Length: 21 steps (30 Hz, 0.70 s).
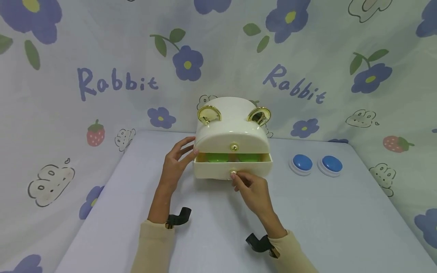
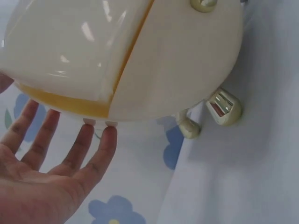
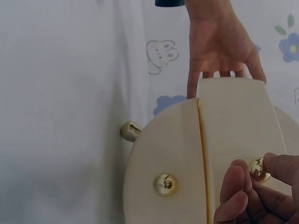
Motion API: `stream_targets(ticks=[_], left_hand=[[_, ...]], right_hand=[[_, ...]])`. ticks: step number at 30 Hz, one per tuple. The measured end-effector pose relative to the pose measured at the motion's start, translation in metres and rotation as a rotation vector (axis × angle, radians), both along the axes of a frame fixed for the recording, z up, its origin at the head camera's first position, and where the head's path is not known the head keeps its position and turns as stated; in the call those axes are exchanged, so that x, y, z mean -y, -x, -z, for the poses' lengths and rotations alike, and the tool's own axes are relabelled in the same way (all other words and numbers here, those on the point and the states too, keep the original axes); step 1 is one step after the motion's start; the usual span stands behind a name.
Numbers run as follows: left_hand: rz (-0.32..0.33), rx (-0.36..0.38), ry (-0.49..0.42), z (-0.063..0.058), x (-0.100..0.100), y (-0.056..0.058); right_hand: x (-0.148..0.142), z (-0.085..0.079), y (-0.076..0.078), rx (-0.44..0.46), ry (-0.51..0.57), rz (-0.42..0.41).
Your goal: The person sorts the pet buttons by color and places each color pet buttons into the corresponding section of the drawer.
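A cream box with gold ears stands on the table, its middle drawer pulled partly out. Two green objects show inside that drawer; their kind cannot be made out. The right hand pinches the drawer's gold knob between thumb and fingers. Against the box's left side rests the left hand, its fingers spread and fairly straight, fingertips at the wall. In the right wrist view, a lower drawer with its own gold knob sits closed below the pulled one.
Two blue push buttons on white bases, a nearer-to-box one and a farther one, lie to the right. A printed curtain hangs behind the white table. Small gold feet hold the box up.
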State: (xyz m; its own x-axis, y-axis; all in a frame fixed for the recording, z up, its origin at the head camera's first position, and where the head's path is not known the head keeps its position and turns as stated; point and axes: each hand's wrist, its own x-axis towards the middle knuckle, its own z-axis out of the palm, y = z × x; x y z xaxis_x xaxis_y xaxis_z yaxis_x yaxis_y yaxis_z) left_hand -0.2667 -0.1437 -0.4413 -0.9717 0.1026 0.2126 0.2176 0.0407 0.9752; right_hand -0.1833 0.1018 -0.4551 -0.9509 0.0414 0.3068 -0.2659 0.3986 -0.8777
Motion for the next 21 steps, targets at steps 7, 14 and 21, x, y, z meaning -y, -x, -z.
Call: stream_targets(ticks=[7,14,21], left_hand=[[0.009,-0.013,-0.002,-0.002,0.001,-0.002],[0.013,-0.022,-0.011,-0.002,0.001,-0.002],[0.006,-0.017,0.019,0.001,0.001,0.000]], right_hand=[[0.001,0.001,0.012,-0.025,-0.003,0.007],[0.001,0.001,0.020,-0.018,0.025,0.001],[0.001,0.002,0.025,-0.014,0.035,-0.007]])
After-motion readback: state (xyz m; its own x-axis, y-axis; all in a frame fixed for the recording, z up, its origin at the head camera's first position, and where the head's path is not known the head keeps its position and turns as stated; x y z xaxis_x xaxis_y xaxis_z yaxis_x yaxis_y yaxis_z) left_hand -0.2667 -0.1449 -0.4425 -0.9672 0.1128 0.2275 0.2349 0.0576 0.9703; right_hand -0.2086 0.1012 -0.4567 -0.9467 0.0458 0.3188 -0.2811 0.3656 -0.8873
